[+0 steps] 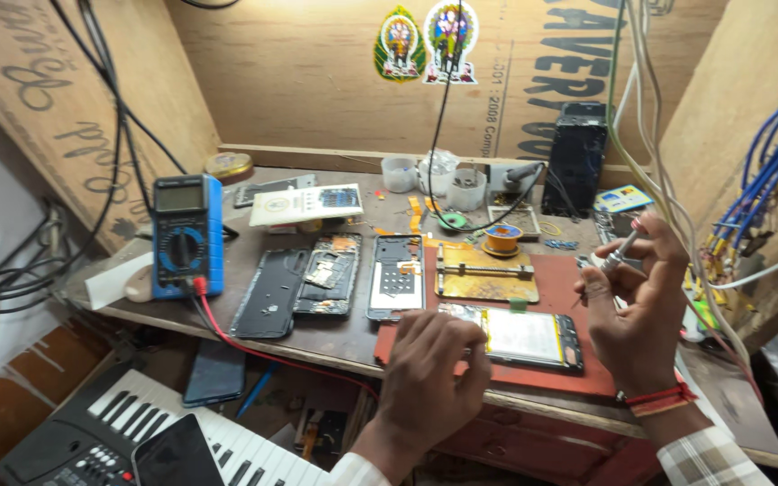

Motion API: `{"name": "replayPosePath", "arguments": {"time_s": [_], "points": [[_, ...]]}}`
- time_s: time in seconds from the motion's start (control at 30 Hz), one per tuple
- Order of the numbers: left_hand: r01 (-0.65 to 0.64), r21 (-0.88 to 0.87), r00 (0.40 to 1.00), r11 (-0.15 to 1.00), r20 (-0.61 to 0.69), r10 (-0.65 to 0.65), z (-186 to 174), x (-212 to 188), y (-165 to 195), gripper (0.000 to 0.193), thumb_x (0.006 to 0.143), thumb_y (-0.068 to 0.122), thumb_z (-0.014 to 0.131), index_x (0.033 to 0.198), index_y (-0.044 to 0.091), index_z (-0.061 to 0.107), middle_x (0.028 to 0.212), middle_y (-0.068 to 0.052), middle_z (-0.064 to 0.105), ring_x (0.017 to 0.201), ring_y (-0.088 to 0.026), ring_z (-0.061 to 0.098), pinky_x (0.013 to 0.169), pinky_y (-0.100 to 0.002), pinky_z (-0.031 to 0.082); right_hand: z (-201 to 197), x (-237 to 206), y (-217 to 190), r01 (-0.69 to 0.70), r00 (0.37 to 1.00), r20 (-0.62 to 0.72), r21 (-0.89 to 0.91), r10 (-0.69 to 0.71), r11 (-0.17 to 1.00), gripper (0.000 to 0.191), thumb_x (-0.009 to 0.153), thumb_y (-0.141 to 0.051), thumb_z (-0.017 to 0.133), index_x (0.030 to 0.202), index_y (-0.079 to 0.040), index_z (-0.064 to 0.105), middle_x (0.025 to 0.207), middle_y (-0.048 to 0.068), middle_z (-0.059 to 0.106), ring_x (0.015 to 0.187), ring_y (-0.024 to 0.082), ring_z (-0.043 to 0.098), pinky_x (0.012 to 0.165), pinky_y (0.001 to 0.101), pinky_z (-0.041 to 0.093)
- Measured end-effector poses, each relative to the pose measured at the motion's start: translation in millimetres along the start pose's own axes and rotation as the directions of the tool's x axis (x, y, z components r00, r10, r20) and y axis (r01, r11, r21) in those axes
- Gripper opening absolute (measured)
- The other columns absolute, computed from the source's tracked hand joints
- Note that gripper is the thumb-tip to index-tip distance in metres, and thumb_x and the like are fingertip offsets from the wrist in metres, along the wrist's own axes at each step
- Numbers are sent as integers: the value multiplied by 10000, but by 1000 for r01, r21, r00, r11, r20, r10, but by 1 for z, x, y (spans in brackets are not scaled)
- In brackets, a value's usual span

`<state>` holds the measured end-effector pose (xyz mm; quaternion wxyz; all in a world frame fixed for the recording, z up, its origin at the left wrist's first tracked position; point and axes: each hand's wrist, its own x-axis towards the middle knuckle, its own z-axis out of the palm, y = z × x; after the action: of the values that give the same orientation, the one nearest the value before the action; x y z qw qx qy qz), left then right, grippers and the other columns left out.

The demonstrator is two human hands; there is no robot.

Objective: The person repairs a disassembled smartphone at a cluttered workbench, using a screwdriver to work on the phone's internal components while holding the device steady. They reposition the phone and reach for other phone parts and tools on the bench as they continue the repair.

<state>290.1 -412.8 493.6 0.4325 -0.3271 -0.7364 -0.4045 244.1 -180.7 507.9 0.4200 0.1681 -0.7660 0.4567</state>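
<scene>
Up close at a cluttered repair bench: left hand (429,373) pressed down on the near-left end of an opened phone (524,337), fingers curled over its edge and pinning it flat to the red mat (578,279). Right hand (643,301) raised just right of the phone, fingers closed round a slim screwdriver (619,252), tip angled down-left toward the exposed back but not yet touching. Phone lying near the front edge of the bench, pale battery face up.

Farther left on the bare wood, well apart from the hands: two dark phone back covers (294,283) and another stripped phone frame (396,279). Blue multimeter (184,236) standing at far left, its red lead (254,346) trailing over the front edge. Brass clamping jig (486,273) just beyond the held phone, solder spool (502,238) behind that. Small plastic cups (434,175) along the far wall.

Risks, judged from the pose: screwdriver tip slipping and gouging the battery or a ribbon cable, likely if driven at so steep an angle. Phone so near the bench edge and liable to slide off toward the keyboard (137,432) below should the holding palm lift. Loose screws easily lost among the scattered parts. Dangling wires (767,171) at right within snagging range of the raised wrist.
</scene>
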Motion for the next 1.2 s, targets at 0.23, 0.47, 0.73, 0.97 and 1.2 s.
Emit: {"name": "replayPosePath", "arguments": {"time_s": [0.23, 0.47, 0.73, 0.97, 1.2], "points": [[103, 208, 995, 973, -38, -97, -106, 11, -35, 146, 818, 63, 727, 943, 87, 655, 878, -80, 682, 840, -289, 653, 825, -407, 478, 6, 19, -53, 21, 999, 27, -41, -20, 999, 694, 968, 101, 632, 1551, -61, 292, 1203, 168, 562, 894, 208, 697, 739, 305, 622], [544, 417, 823, 728, -95, -561, -196, 42, -93, 85, 903, 141, 665, 936, 71, 701, 884, -92, 724, 806, -240, 723, 758, -391, 573, 5, 14, -33, 8, 999, 36, -44, -6, 999, 694, 970, 104, 628, 1553, -61, 289, 1190, 175, 582, 897, 219, 698, 735, 314, 610], [453, 588, 758, 670, 141, -637, -216, 7, -137, 133, 870, 207, 725, 938, 111, 786, 952, -57, 752, 965, -259, 683, 861, -402, 544, 9, 12, -34, -16, 998, 53, -74, 20, 997, 692, 963, 100, 642, 1534, -62, 287, 1189, 188, 588, 857, 235, 703, 698, 319, 598], [348, 695, 705, 629, 248, -665, -211, 18, -143, 150, 910, 261, 698, 968, 166, 799, 969, -19, 752, 1010, -241, 663, 987, -448, 479, 8, 14, -39, -40, 997, 68, -87, 46, 995, 693, 970, 82, 642, 1540, -72, 280, 1185, 183, 595, 853, 238, 713, 672, 320, 586], [322, 739, 656, 592, 277, -703, -207, 25, -137, 139, 913, 256, 689, 939, 186, 806, 965, 7, 736, 1057, -208, 643, 1043, -459, 421, 8, 16, -42, -35, 997, 65, -80, 41, 996, 682, 970, 77, 644, 1527, -73, 281, 1179, 185, 596, 860, 239, 714, 702, 318, 599]]}}
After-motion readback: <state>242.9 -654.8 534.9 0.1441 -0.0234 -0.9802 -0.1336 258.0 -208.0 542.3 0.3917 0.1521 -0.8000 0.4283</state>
